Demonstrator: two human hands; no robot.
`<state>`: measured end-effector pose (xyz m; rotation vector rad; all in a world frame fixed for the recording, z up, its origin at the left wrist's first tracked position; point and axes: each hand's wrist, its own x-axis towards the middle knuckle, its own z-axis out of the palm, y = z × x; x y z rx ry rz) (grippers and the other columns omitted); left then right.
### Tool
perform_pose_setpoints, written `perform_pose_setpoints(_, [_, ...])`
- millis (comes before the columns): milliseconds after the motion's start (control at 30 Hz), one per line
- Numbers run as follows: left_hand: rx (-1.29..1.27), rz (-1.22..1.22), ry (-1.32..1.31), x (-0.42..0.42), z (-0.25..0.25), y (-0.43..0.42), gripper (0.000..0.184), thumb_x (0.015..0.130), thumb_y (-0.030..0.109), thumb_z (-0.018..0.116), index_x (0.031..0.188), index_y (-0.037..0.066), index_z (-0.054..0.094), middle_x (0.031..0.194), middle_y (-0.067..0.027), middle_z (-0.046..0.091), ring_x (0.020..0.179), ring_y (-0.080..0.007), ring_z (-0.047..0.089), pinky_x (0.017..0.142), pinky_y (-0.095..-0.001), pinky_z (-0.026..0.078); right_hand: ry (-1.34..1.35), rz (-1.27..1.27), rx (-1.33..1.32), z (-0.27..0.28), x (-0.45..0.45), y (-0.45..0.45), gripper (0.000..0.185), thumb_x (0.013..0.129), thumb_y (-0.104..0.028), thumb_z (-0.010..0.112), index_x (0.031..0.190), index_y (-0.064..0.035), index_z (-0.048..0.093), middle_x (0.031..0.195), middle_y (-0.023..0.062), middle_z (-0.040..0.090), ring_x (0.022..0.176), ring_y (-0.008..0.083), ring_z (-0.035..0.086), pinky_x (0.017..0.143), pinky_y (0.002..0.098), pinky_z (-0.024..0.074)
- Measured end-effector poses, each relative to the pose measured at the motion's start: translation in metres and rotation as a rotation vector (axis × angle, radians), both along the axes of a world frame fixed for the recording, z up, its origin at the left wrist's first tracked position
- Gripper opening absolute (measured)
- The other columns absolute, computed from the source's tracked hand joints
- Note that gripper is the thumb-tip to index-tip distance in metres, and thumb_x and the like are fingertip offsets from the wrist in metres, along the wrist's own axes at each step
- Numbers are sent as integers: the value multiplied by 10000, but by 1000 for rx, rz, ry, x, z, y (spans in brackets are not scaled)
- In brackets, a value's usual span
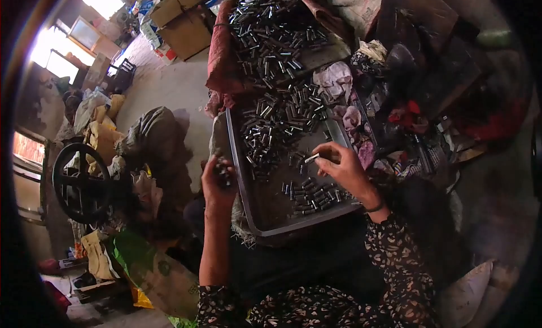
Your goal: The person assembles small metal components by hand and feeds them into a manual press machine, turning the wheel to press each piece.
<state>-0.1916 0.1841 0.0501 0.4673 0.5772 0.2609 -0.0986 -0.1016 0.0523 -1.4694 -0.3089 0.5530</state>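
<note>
My left hand [219, 182] is curled around several small metal pieces, at the left side of a dark tray [241, 184]. Above the tray's right part, my right hand [337, 163] pinches one short metal pin [311, 158] between thumb and fingers. Loose metal pins [274, 122] are heaped in the tray's far half. Nearer to me, a smaller group of pins [316, 197] lies in rough rows, below my right hand.
Beyond the tray, more pins [271, 34] lie on a surface with reddish cloth [221, 62] at its side. Rags [350, 119] lie along the tray's right. A black handwheel [82, 183] and sacks [152, 130] stand at left. Cardboard boxes [183, 31] are farther back.
</note>
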Motion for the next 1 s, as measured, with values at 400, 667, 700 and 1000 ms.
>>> perform_pose_setpoints(400, [-388, -486, 74, 8, -27, -105, 258, 881, 295, 494, 1006, 75, 544, 908, -68, 600, 775, -166, 589, 529, -236, 517, -921, 0, -649, -12, 57, 21, 230, 750, -43, 550, 979, -26, 560, 975, 110, 578, 863, 282, 580, 725, 315, 474])
perform_pose_setpoints(667, [-195, -248, 127, 11, 5, -96, 222, 866, 256, 519, 915, 41, 540, 892, -122, 601, 819, -229, 598, 721, -355, 531, -1313, 110, -862, -50, 50, 62, 211, 731, -67, 485, 930, -53, 553, 1028, 125, 525, 964, 277, 505, 785, 361, 432])
perform_pose_setpoints(700, [-226, -264, 86, 10, -7, -83, 232, 854, 265, 535, 904, 38, 543, 855, -126, 606, 818, -236, 598, 711, -374, 528, -1320, 136, -878, -51, 49, 60, 196, 729, -78, 486, 910, -58, 559, 1025, 125, 527, 962, 272, 502, 787, 358, 427])
perform_pose_setpoints(1000, [-233, -392, 9, 11, 4, -81, 344, 874, 379, 484, 1029, 76, 528, 947, -106, 589, 841, -197, 593, 676, -303, 534, -1443, 24, -1184, -45, 35, 52, 80, 727, -109, 509, 790, -71, 540, 854, 82, 499, 854, 215, 505, 724, 333, 423])
